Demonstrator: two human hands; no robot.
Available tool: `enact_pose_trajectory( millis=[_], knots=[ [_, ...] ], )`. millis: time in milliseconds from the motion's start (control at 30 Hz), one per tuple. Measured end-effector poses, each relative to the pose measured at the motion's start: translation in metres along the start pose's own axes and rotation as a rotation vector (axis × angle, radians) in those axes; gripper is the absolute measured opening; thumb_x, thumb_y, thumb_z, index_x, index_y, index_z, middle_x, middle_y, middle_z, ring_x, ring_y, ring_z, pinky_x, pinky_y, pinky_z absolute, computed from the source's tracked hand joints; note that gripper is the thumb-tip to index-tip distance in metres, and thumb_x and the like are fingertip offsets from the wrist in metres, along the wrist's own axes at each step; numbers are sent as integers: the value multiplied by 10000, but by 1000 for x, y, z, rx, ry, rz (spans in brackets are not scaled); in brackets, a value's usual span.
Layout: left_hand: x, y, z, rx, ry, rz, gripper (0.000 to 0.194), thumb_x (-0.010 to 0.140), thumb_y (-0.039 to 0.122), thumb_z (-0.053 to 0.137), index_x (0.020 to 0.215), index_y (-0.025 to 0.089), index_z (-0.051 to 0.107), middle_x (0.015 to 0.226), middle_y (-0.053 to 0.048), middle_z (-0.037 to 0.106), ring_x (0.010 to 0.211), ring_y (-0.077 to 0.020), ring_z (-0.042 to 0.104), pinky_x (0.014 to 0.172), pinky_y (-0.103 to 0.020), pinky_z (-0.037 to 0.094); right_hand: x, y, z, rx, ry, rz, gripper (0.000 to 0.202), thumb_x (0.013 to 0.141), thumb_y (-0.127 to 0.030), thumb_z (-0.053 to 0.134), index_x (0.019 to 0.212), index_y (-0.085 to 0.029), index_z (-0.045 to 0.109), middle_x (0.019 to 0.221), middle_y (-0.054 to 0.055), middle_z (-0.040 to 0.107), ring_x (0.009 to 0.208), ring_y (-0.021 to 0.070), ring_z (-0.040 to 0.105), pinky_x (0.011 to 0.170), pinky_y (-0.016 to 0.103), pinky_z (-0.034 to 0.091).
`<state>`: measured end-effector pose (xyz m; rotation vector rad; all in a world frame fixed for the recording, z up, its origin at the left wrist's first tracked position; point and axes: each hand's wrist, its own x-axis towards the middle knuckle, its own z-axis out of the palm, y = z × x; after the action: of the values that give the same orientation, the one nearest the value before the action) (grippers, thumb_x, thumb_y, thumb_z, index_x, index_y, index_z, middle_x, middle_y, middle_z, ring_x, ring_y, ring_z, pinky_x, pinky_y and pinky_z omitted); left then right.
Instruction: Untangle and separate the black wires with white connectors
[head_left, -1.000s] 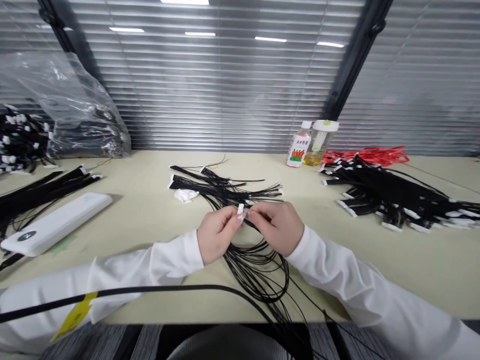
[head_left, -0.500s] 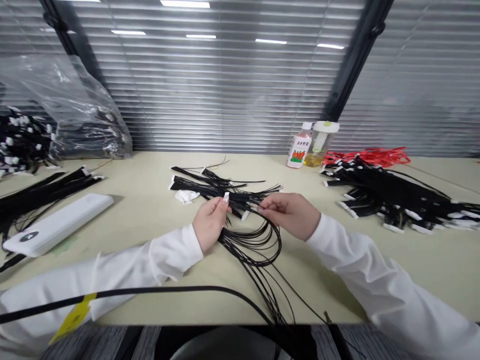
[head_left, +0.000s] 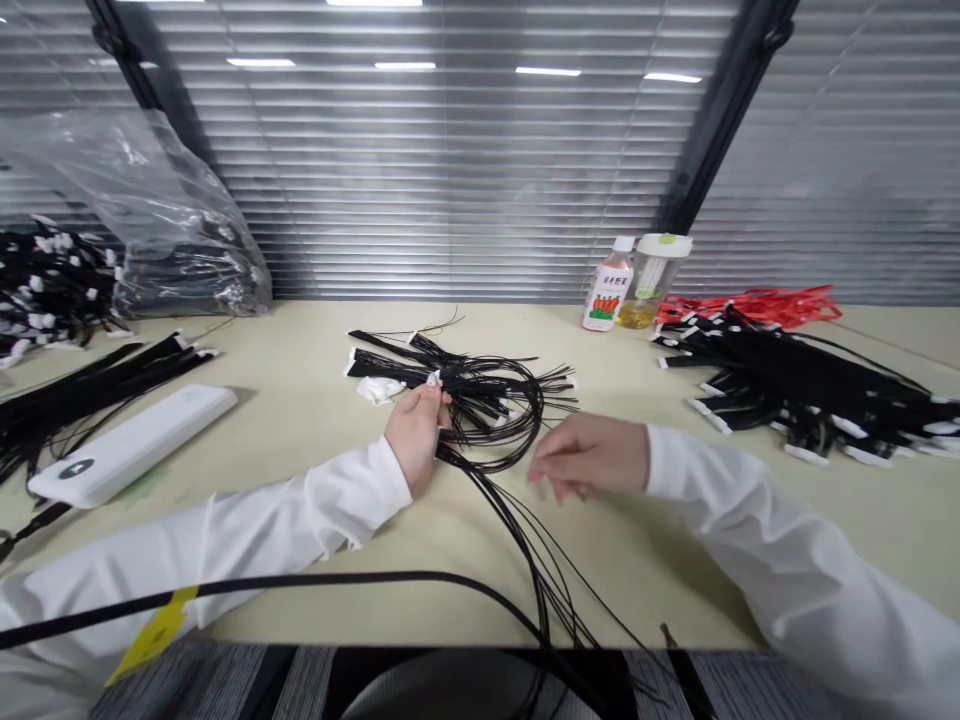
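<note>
Black wires run from the bench's front edge up to its middle. Your right hand is bent and blurry near their loop; I can't tell if its fingertips touch. Your left hand pinches the wires.

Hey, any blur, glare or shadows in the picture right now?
In the head view, the bare right hand is blurred, likely by motion, while the bare left hand looks crisper; also in the head view, bright strips, probably reflected lamps, show across the grey slatted window blinds, and a soft shadow falls on the pale yellowish tabletop below the white right sleeve.
</note>
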<state>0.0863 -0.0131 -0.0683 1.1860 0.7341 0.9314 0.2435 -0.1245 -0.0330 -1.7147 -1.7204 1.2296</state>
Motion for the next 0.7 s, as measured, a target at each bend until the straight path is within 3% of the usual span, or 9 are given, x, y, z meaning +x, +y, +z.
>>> enact_pose_trajectory(
  millis=[100,167,267,433,567,700],
  knots=[
    [-3,0,3,-16,-34,16,292,779,445,367,657,182,400,363,75,313,297,-53,270,317,-187,260,15,-1,29,-11,246,-196,237,768,-273,445,764,-119,626,546,-2,564,415,37,452,414,156,396],
    [-4,-2,5,-5,-47,69,312,777,459,374,651,175,410,362,69,335,304,-48,280,321,-175,240,24,-4,46,49,332,-389,223,777,-278,451,814,-144,626,678,12,610,592,69,547,586,200,477],
    [-4,-5,6,12,-70,152,341,769,480,382,641,167,422,363,63,354,321,-46,301,335,-168,234,32,-7,59,146,403,-594,194,772,-252,470,843,-161,626,858,23,627,851,109,567,841,270,457],
    [-6,-5,6,66,-95,238,356,770,484,384,630,160,427,377,62,364,346,-43,315,362,-167,259,29,-10,61,115,488,-610,200,771,-227,463,877,-161,620,826,30,636,754,115,588,816,294,485],
    [-9,-1,7,98,-117,267,352,792,460,352,615,162,412,384,60,368,350,-45,314,363,-170,258,24,-14,60,-1,573,-659,170,763,-177,457,793,-153,623,787,30,640,724,106,588,771,257,500],
    [-12,1,7,123,-131,298,356,805,441,334,594,162,398,392,59,363,357,-44,308,375,-174,266,22,-19,59,-76,561,-686,176,768,-168,443,749,-146,617,763,31,640,743,105,586,800,252,485]
  ],
)
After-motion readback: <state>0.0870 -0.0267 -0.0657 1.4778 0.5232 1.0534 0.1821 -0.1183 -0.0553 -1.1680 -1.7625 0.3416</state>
